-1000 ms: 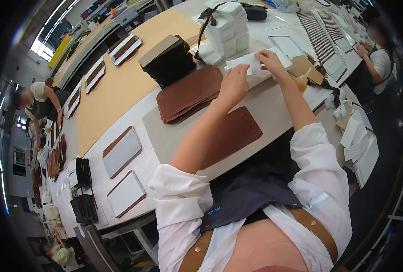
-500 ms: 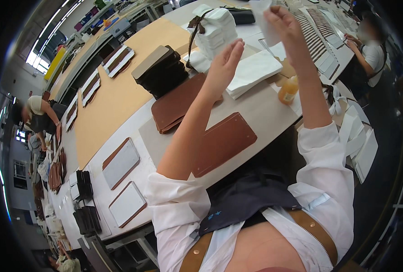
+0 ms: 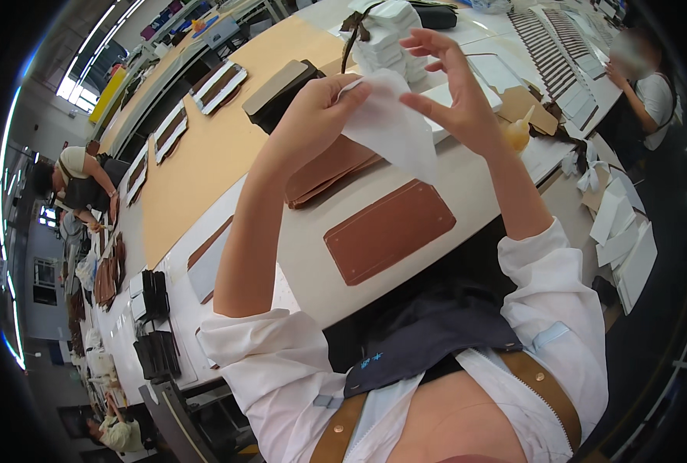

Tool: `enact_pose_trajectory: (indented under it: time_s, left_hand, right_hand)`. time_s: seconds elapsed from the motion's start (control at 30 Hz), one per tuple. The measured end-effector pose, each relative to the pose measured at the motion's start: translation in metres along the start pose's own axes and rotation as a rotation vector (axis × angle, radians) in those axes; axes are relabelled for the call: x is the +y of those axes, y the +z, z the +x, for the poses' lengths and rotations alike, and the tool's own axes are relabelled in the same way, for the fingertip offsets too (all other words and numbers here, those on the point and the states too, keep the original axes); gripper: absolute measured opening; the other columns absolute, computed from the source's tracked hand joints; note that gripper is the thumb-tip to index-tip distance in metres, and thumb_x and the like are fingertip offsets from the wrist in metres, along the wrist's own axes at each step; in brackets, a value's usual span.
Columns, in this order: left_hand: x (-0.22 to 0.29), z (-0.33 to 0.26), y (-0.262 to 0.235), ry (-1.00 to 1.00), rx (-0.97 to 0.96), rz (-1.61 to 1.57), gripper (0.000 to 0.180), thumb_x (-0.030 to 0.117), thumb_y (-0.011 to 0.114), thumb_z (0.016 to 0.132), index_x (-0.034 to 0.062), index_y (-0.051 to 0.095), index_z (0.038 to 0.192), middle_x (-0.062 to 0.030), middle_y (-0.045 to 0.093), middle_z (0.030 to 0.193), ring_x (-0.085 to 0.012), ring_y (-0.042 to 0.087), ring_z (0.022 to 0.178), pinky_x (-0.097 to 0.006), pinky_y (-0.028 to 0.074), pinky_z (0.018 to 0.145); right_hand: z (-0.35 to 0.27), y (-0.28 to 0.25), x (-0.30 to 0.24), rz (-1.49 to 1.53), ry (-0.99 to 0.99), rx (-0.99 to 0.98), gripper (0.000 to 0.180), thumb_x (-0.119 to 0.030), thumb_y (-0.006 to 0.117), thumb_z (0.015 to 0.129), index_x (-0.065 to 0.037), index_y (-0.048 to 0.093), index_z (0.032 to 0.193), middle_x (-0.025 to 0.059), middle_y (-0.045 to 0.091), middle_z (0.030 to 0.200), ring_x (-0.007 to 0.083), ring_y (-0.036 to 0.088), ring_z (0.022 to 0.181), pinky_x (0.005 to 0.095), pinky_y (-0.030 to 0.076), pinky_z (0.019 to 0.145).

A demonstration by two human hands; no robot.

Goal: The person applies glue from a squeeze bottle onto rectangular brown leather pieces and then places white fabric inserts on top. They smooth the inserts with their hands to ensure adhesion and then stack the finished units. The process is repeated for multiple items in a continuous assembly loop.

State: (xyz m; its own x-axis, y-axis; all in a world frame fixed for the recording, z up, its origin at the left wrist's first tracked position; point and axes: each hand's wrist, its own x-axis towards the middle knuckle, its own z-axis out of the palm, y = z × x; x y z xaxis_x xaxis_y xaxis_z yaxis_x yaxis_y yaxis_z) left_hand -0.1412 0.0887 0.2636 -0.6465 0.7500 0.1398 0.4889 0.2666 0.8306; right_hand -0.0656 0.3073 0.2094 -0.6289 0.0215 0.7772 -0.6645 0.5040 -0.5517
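A thin white sheet [image 3: 390,127] hangs in the air over the table, its upper left corner pinched between the thumb and fingers of my left hand [image 3: 311,116]. My right hand [image 3: 465,104] is at the sheet's right side with fingers spread apart; its thumb tip is close to the sheet's edge, and whether it touches I cannot tell. Below the sheet lies a flat brown leather panel [image 3: 390,233] with rounded corners. Behind it is a stack of brown panels [image 3: 324,176], partly covered by my left arm and the sheet. White sheets [image 3: 442,94] lie stacked behind my right hand.
A small bottle of amber liquid [image 3: 518,133] stands beside my right wrist. Black pieces [image 3: 278,96] are piled behind my left hand, with a bundled white stack [image 3: 386,35] farther back. White-and-brown panels [image 3: 211,262] lie at left. Co-workers are at both sides.
The white sheet has come from my raised right hand down and left into my left hand. My right hand has opened. My left hand has moved left and closed on the sheet.
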Motion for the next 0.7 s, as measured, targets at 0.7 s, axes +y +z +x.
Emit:
enact_pose_trajectory:
  time_s: [0.7]
  left_hand:
    - [-0.115,-0.152,0.034,-0.474,0.431,-0.292,0.032,0.029,0.065,0.099,-0.002,0.068,0.107,-0.0012,0.067,0.085,-0.0067,0.059,0.074,-0.024,0.047,0.066]
  right_hand:
    - [-0.13,0.02,0.048,0.612,0.898,-0.096,0.024,-0.012,0.066,0.096,0.0,0.066,0.117,0.0038,0.072,0.097,0.0065,0.065,0.085,0.0227,0.053,0.079]
